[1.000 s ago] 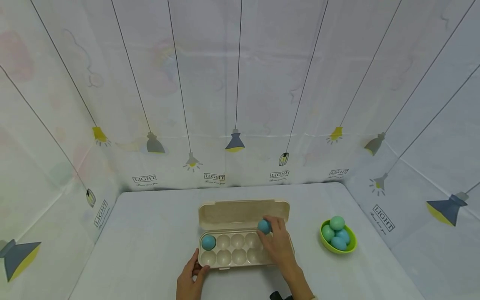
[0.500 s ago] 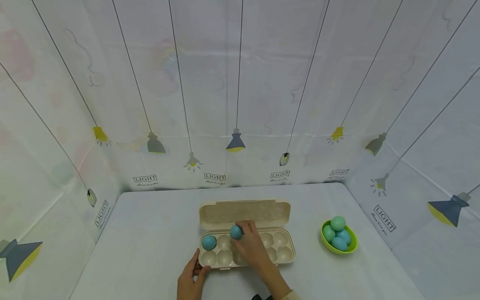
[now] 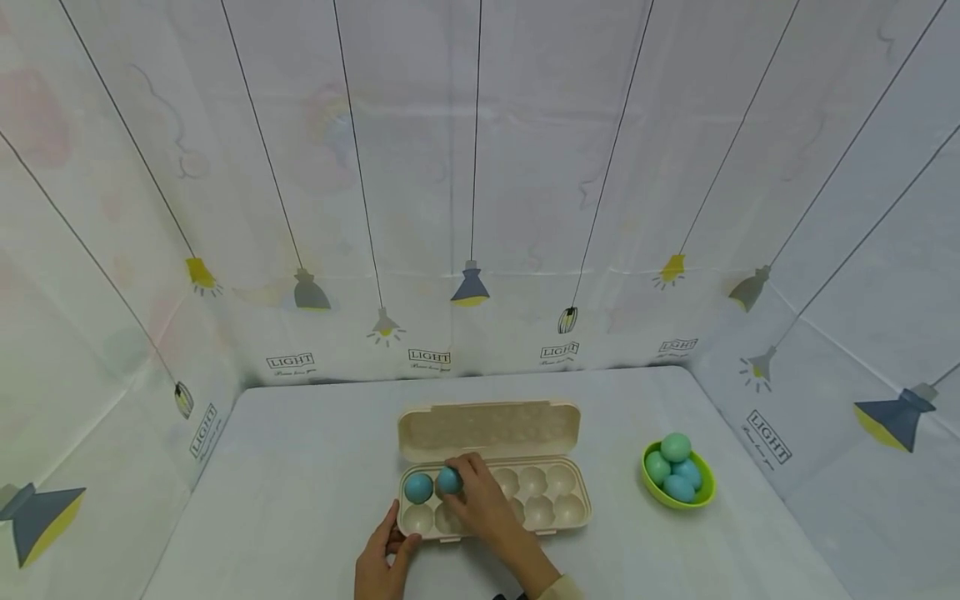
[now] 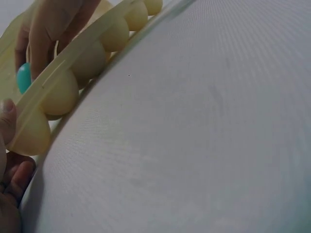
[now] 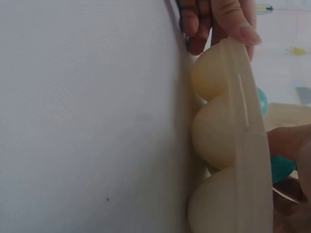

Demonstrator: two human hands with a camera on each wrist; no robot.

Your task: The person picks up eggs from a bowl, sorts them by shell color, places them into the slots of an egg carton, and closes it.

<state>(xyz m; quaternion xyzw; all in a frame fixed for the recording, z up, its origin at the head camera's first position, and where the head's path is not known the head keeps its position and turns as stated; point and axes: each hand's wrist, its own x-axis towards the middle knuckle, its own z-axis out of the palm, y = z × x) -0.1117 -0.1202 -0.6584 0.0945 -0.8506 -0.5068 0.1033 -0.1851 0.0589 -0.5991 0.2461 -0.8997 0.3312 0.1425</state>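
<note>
An open beige egg carton lies on the white table, its lid folded back. One blue egg sits in the back-left cup. Just to its right, my right hand pinches a second blue egg between thumb and fingers, over the second cup of the back row. My left hand grips the carton's front-left corner, with the thumb on the rim and the other fingers lower at the side. In the right wrist view, the held egg is partly hidden by the right hand.
To the right of the carton stands a lime-green bowl with several blue and green eggs. A dark object shows at the bottom edge below the right wrist. White printed sheets with lamp drawings enclose the table's back and sides.
My right hand has carried the blue egg leftward along the carton's back row, to beside the seated egg. The left hand keeps its grip on the corner.
</note>
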